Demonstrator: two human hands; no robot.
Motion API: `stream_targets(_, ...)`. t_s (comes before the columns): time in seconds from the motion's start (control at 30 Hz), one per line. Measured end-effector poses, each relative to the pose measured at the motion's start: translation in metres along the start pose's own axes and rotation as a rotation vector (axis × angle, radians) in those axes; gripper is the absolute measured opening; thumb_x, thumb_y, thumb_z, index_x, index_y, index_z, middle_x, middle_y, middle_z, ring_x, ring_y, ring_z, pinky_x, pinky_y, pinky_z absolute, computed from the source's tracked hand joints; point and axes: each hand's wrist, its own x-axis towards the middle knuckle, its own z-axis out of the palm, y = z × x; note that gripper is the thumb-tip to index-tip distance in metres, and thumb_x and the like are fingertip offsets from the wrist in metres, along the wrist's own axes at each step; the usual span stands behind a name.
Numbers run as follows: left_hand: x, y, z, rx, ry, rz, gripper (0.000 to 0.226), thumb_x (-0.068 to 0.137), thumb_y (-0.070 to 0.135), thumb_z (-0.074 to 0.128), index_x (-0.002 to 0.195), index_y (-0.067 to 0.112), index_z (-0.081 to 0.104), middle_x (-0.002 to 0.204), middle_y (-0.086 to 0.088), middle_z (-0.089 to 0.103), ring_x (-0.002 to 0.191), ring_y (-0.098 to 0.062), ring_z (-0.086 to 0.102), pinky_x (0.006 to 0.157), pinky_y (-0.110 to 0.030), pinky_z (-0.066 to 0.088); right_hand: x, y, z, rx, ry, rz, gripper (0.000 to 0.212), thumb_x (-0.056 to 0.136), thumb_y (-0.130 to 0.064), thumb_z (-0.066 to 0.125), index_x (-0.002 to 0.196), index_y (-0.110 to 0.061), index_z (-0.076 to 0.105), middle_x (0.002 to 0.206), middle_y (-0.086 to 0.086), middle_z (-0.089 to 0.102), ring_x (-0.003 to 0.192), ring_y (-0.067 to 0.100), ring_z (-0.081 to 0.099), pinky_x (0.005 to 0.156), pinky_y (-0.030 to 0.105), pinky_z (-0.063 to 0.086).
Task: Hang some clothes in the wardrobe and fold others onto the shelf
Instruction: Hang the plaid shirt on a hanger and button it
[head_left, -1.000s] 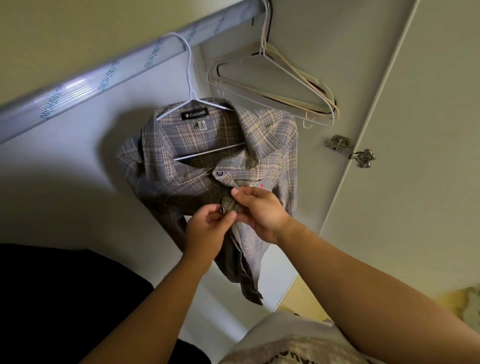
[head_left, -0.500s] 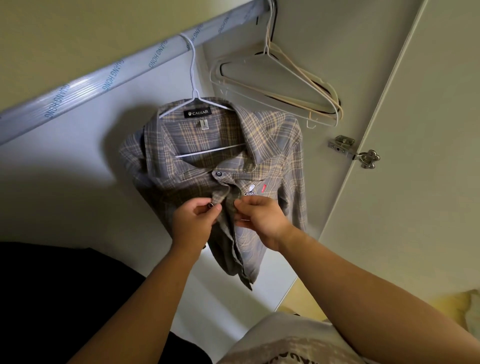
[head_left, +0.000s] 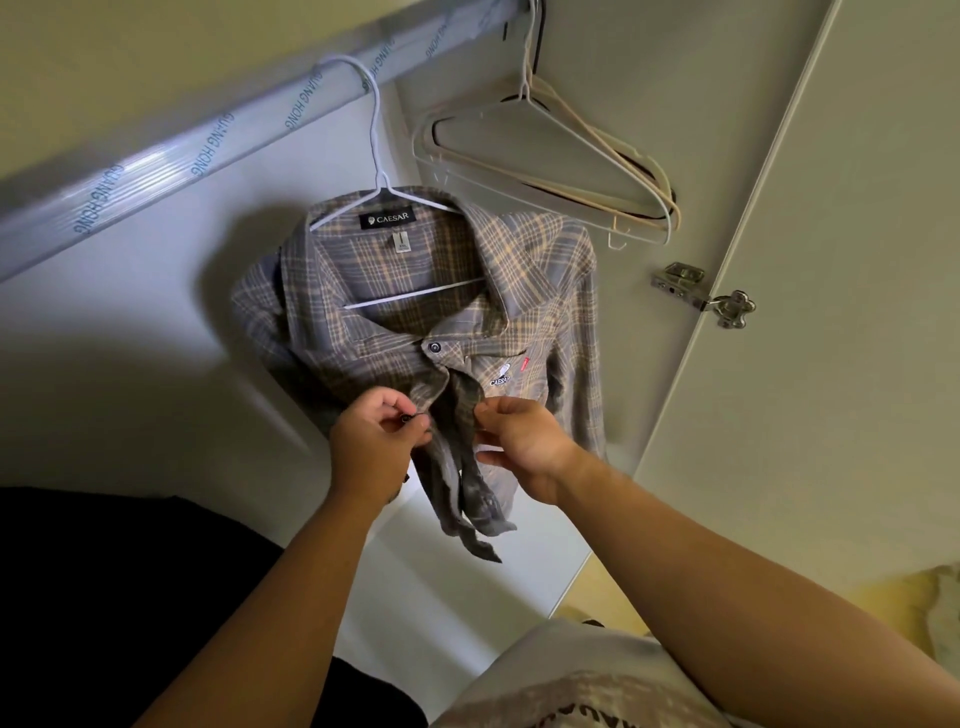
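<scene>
The left hand (head_left: 370, 451) pinches a button on one front edge of the plaid shirt (head_left: 524, 291) on its white hanger (head_left: 375, 156), while the right hand (head_left: 519, 441), just apart, pinches the other edge.

One plaid shirt (head_left: 545, 312) is hanging on one white hanger (head_left: 372, 135) from one rail (head_left: 156, 166); several empty hangers (head_left: 654, 192) are overlapping, uncountable; left hand (head_left: 369, 447) and right hand (head_left: 519, 447) are making two hands.

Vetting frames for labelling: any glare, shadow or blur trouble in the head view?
Head view: glare streak on the rail; the plaid shirt throws a soft shadow on the back wall beside it; lower-left corner is near black, no detail; left hand and right hand, pinching the shirt front, are sharp.
</scene>
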Motion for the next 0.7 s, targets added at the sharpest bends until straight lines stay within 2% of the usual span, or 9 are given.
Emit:
stream_targets(0.07,0.002,-0.003,-0.001,-0.042,-0.01,-0.012,0.017,0.076,0.01,0.078,0.077,0.025,0.071,0.08,-0.003,0.074,0.076,-0.023,0.074,0.078,-0.051,0.06,-0.001,0.001,0.0,-0.034,0.008,-0.007,0.014,0.101,-0.015,0.054,0.09,-0.013,0.064,0.087,0.008,0.063,0.083,0.021,0.058,0.069,0.028,0.05)
stream_targets(0.13,0.002,-0.001,-0.002,-0.059,-0.054,-0.029,0.024,0.077,0.007,0.077,0.085,0.029,0.076,0.083,0.001,0.076,0.083,-0.019,0.074,0.083,-0.045,0.06,-0.003,0.002,0.0,-0.049,0.022,-0.018,0.014,0.1,-0.015,0.055,0.09,-0.012,0.064,0.087,0.008,0.062,0.082,0.02,0.057,0.065,0.024,0.05)
stream_targets(0.2,0.001,0.001,0.0,-0.108,-0.124,-0.055,0.033,0.083,-0.003,0.07,0.101,0.023,0.077,0.089,0.001,0.076,0.089,-0.018,0.073,0.086,-0.038,0.059,-0.005,0.001,0.001,-0.053,0.039,-0.029,0.014,0.1,-0.015,0.056,0.089,-0.012,0.064,0.086,0.007,0.063,0.08,0.019,0.057,0.061,0.021,0.049)
stream_targets(0.3,-0.001,0.006,0.004,-0.105,-0.174,-0.036,0.033,0.092,-0.008,0.059,0.114,0.013,0.073,0.095,0.003,0.074,0.09,-0.015,0.074,0.087,-0.032,0.059,-0.004,0.001,0.001,-0.053,0.067,-0.058,0.013,0.098,-0.018,0.061,0.089,-0.013,0.068,0.084,0.007,0.066,0.078,0.019,0.059,0.068,0.027,0.051)
stream_targets(0.4,0.0,0.003,0.005,-0.015,-0.143,0.02,0.029,0.093,-0.003,0.061,0.114,0.013,0.073,0.094,0.006,0.074,0.083,-0.009,0.074,0.086,-0.036,0.06,-0.004,0.001,0.002,-0.028,0.091,-0.076,0.011,0.096,-0.018,0.064,0.09,-0.011,0.07,0.084,0.007,0.068,0.078,0.02,0.06,0.075,0.035,0.052)
stream_targets(0.5,0.0,0.004,0.005,0.088,-0.12,0.097,0.026,0.09,0.004,0.067,0.111,0.016,0.075,0.092,0.007,0.075,0.083,-0.011,0.074,0.086,-0.041,0.06,-0.005,0.001,0.003,-0.002,0.105,-0.087,0.011,0.095,-0.016,0.065,0.092,-0.009,0.072,0.087,0.01,0.07,0.078,0.022,0.062,0.077,0.037,0.053)
stream_targets(0.7,-0.004,0.007,0.007,0.185,-0.078,0.2,0.019,0.085,0.007,0.074,0.099,0.02,0.075,0.088,0.009,0.073,0.085,-0.005,0.069,0.081,-0.03,0.058,-0.008,-0.001,0.007,0.021,0.101,-0.089,0.013,0.096,-0.012,0.063,0.095,-0.001,0.071,0.082,0.01,0.068,0.076,0.021,0.06,0.074,0.032,0.054)
